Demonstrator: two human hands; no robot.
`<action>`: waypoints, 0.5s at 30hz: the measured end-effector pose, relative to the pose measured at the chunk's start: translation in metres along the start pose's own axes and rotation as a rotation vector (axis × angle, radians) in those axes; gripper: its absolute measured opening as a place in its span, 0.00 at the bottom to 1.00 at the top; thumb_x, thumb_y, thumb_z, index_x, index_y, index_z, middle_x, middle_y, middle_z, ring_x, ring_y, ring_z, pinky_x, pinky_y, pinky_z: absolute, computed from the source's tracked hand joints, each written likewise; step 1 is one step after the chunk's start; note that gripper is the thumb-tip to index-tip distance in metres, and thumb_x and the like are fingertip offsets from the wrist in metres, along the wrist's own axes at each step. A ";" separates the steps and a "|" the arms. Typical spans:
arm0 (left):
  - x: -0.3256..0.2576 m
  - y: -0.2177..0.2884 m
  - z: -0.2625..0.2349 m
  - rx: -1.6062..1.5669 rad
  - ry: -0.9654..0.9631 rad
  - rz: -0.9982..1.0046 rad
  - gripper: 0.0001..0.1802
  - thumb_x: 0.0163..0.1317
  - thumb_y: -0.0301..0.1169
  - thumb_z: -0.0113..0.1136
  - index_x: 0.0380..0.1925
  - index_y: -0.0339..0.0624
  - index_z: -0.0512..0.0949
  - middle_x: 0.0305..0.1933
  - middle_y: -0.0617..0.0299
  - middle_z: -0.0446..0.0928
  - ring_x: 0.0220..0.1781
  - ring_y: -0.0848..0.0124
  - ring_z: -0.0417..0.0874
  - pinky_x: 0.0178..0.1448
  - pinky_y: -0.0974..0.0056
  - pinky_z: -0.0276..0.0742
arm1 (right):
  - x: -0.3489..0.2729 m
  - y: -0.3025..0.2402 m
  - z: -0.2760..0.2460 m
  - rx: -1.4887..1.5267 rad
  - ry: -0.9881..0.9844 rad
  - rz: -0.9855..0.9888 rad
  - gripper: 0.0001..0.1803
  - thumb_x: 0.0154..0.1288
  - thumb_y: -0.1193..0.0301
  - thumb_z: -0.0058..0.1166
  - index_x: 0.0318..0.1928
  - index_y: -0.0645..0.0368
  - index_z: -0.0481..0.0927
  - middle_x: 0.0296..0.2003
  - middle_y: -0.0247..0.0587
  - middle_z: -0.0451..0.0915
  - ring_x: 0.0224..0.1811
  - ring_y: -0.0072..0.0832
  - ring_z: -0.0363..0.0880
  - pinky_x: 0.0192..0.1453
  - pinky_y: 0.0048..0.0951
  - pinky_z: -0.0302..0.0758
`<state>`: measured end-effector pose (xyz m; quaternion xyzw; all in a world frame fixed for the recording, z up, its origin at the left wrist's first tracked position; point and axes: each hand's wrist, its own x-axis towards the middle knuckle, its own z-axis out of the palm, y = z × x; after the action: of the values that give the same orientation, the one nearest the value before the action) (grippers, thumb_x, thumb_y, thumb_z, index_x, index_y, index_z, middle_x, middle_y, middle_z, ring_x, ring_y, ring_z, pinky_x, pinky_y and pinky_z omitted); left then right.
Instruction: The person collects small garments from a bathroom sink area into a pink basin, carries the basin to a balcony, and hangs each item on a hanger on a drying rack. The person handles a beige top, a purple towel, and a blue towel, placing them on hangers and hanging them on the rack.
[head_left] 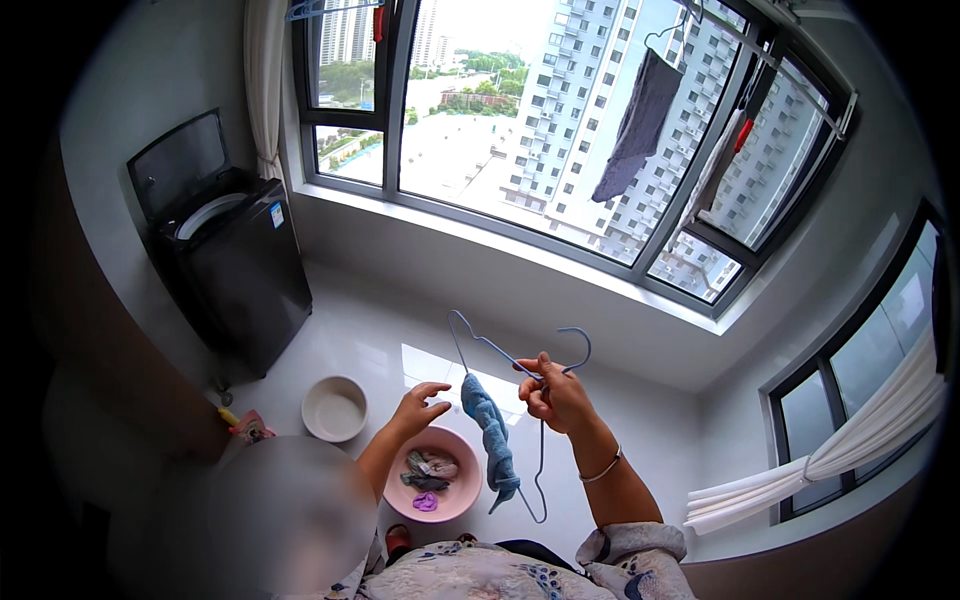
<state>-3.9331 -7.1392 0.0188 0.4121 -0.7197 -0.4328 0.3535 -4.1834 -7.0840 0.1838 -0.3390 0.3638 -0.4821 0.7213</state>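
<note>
My right hand (pixel 560 402) is closed round the neck of a thin blue clothes hanger (pixel 541 470), just below its hook. A bunched, twisted blue cloth (pixel 490 435) hangs over the hanger's long bar, which is tilted steeply. To the left of the cloth, my left hand (pixel 415 408) is raised with fingers and thumb apart, holding nothing and not touching the cloth. Under that hand a pink basin (pixel 462 497) stands on the floor. Inside it lie crumpled grey-green and beige cloths (pixel 430 467) and a small purple piece (pixel 426 501).
A white basin (pixel 335 408) stands left of the pink one. Against the left wall is a dark top-loading washing machine (pixel 245 280), lid raised. Dark cloth (pixel 640 125) hangs on a hanger by the window. A white curtain (pixel 800 470) is tied at right. A blurred patch covers the lower left.
</note>
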 end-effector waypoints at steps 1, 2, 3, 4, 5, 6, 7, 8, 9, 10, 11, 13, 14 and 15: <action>0.001 0.002 0.004 -0.056 -0.029 -0.067 0.21 0.51 0.36 0.63 0.47 0.47 0.75 0.50 0.57 0.74 0.54 0.62 0.73 0.54 0.60 0.70 | -0.003 -0.003 -0.004 -0.003 -0.008 0.001 0.24 0.72 0.57 0.27 0.49 0.66 0.67 0.22 0.47 0.77 0.08 0.17 0.65 0.12 0.14 0.59; 0.002 0.005 0.010 -0.055 -0.066 -0.059 0.20 0.53 0.36 0.63 0.47 0.48 0.76 0.50 0.58 0.74 0.53 0.63 0.73 0.53 0.61 0.70 | -0.008 -0.004 -0.008 -0.002 -0.003 -0.001 0.24 0.72 0.57 0.27 0.49 0.66 0.67 0.22 0.47 0.76 0.09 0.17 0.65 0.12 0.14 0.60; 0.002 0.010 0.014 -0.049 -0.097 -0.049 0.19 0.54 0.36 0.62 0.47 0.49 0.76 0.51 0.59 0.74 0.53 0.65 0.73 0.52 0.61 0.71 | -0.011 -0.005 -0.011 -0.001 -0.005 -0.005 0.25 0.72 0.57 0.27 0.49 0.66 0.68 0.22 0.48 0.76 0.09 0.17 0.66 0.13 0.13 0.61; 0.001 0.015 0.018 -0.012 -0.092 -0.045 0.17 0.56 0.33 0.60 0.46 0.46 0.76 0.48 0.58 0.75 0.50 0.65 0.74 0.51 0.62 0.71 | -0.014 -0.005 -0.014 0.000 -0.007 -0.009 0.25 0.72 0.57 0.27 0.49 0.66 0.68 0.22 0.48 0.76 0.09 0.18 0.66 0.13 0.13 0.61; 0.003 0.008 0.023 -0.073 -0.116 -0.097 0.17 0.56 0.33 0.60 0.46 0.44 0.75 0.46 0.58 0.76 0.49 0.65 0.75 0.51 0.63 0.71 | -0.017 -0.005 -0.016 -0.007 -0.016 -0.008 0.25 0.72 0.57 0.27 0.51 0.67 0.66 0.22 0.47 0.76 0.09 0.17 0.66 0.13 0.13 0.62; 0.003 -0.008 0.028 -0.132 -0.128 -0.154 0.17 0.56 0.33 0.60 0.46 0.43 0.75 0.45 0.57 0.76 0.48 0.66 0.76 0.51 0.64 0.71 | -0.016 -0.003 -0.015 -0.015 -0.036 -0.002 0.25 0.72 0.57 0.27 0.52 0.68 0.64 0.23 0.47 0.76 0.09 0.17 0.66 0.13 0.13 0.62; 0.002 -0.013 0.033 -0.190 -0.150 -0.212 0.18 0.56 0.33 0.60 0.46 0.41 0.75 0.44 0.57 0.77 0.46 0.66 0.76 0.51 0.65 0.71 | -0.018 -0.002 -0.018 -0.019 -0.048 0.001 0.26 0.72 0.56 0.27 0.53 0.69 0.63 0.23 0.46 0.76 0.09 0.17 0.65 0.13 0.13 0.62; -0.001 -0.017 0.041 -0.204 -0.119 -0.186 0.13 0.60 0.32 0.55 0.42 0.37 0.75 0.37 0.57 0.77 0.40 0.69 0.77 0.46 0.68 0.72 | -0.019 -0.002 -0.020 -0.015 -0.056 -0.005 0.26 0.72 0.57 0.26 0.53 0.68 0.64 0.23 0.46 0.76 0.09 0.16 0.65 0.13 0.13 0.63; -0.001 -0.015 0.042 -0.155 -0.077 -0.154 0.11 0.61 0.31 0.52 0.40 0.37 0.74 0.35 0.58 0.76 0.38 0.70 0.76 0.43 0.69 0.71 | -0.020 -0.001 -0.022 -0.009 -0.059 -0.010 0.25 0.72 0.57 0.26 0.52 0.68 0.64 0.23 0.46 0.76 0.09 0.16 0.66 0.13 0.13 0.63; -0.001 -0.013 0.042 -0.106 -0.033 -0.122 0.09 0.62 0.31 0.50 0.38 0.37 0.73 0.33 0.59 0.75 0.36 0.72 0.75 0.41 0.69 0.71 | -0.020 0.000 -0.024 -0.004 -0.064 -0.015 0.25 0.72 0.57 0.26 0.52 0.68 0.65 0.23 0.46 0.76 0.09 0.16 0.66 0.13 0.12 0.63; -0.002 -0.012 0.041 -0.057 0.013 -0.090 0.08 0.64 0.31 0.47 0.37 0.38 0.73 0.31 0.60 0.74 0.34 0.73 0.74 0.39 0.70 0.70 | -0.022 0.000 -0.024 -0.029 -0.059 -0.020 0.25 0.73 0.57 0.26 0.52 0.68 0.66 0.22 0.46 0.76 0.09 0.16 0.66 0.13 0.12 0.64; -0.001 0.007 0.031 -0.334 0.249 -0.012 0.08 0.65 0.30 0.42 0.32 0.39 0.69 0.26 0.63 0.69 0.29 0.74 0.68 0.35 0.70 0.67 | -0.026 -0.001 -0.024 -0.078 -0.052 -0.039 0.25 0.73 0.58 0.25 0.51 0.68 0.67 0.21 0.46 0.76 0.09 0.15 0.66 0.13 0.12 0.64; 0.000 0.022 0.020 -0.331 0.278 -0.005 0.08 0.65 0.30 0.43 0.32 0.39 0.69 0.26 0.63 0.69 0.29 0.74 0.68 0.35 0.70 0.67 | -0.025 -0.001 -0.024 -0.091 -0.089 -0.035 0.26 0.73 0.58 0.26 0.51 0.68 0.67 0.21 0.45 0.76 0.09 0.15 0.65 0.13 0.12 0.64; 0.004 0.064 0.009 -0.339 0.295 -0.002 0.08 0.65 0.30 0.43 0.32 0.39 0.69 0.26 0.64 0.69 0.29 0.74 0.68 0.36 0.70 0.67 | -0.029 -0.003 -0.026 -0.106 -0.111 -0.027 0.26 0.73 0.58 0.26 0.51 0.69 0.67 0.20 0.44 0.76 0.08 0.15 0.65 0.13 0.12 0.64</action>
<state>-3.9610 -7.1218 0.0745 0.4063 -0.5765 -0.4829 0.5190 -4.2148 -7.0613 0.1791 -0.4076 0.3437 -0.4526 0.7148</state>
